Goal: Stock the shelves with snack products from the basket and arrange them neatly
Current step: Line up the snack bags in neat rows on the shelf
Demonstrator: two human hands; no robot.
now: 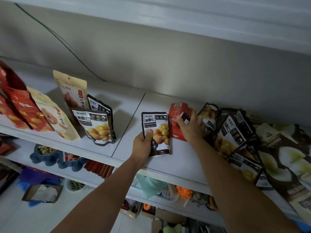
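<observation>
My left hand (142, 143) grips a dark chestnut snack pouch (158, 130) by its lower left corner, upright over the white top shelf (127, 115). To its right, my right hand (191, 126) reaches onto a red snack packet (175, 118), fingers curled over its top edge; a small dark packet end shows between the fingers. Two matching chestnut pouches (96, 126) stand on the shelf at left. A heap of the same dark pouches (234, 130) lies to the right of my right hand. No basket is visible.
Beige hawthorn bags (74, 91) and red bags (25, 111) stand in rows at the shelf's left. Large coconut-print bags (284, 162) lie at the far right. Lower shelves hold blue bowls (45, 153), sausages and assorted goods. Another shelf board overhangs above.
</observation>
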